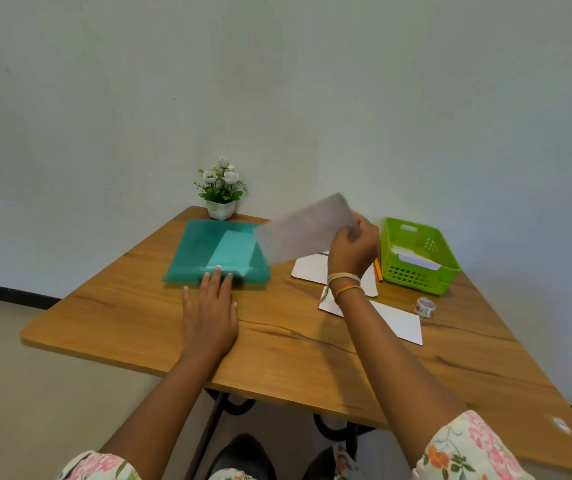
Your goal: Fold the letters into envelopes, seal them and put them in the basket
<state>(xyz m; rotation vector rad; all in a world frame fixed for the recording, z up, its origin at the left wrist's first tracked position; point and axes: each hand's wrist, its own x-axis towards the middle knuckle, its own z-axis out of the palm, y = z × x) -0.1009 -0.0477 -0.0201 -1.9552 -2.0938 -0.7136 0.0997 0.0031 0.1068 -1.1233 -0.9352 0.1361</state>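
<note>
Right hand lifts a sheet over the table, basket just to its right.

The right hand (353, 249) pinches a blurred letter (303, 232), long axis running leftward toward the teal folder (187, 251); the left hand (210, 315) lies flat, fingertips on the folder's near edge; the green basket (419, 275) sits by the table's right edge.

No legible text, label, brand, number or sign is found anywhere in view. The sheet of paper (307, 230) held up in the right hand (353, 247) is blurred, and no writing can be made out on it. The tape roll (425, 306) on the table (139, 317) carries a coloured pattern, too small to read as lettering. The green basket (419, 271) shows no marking.
</note>
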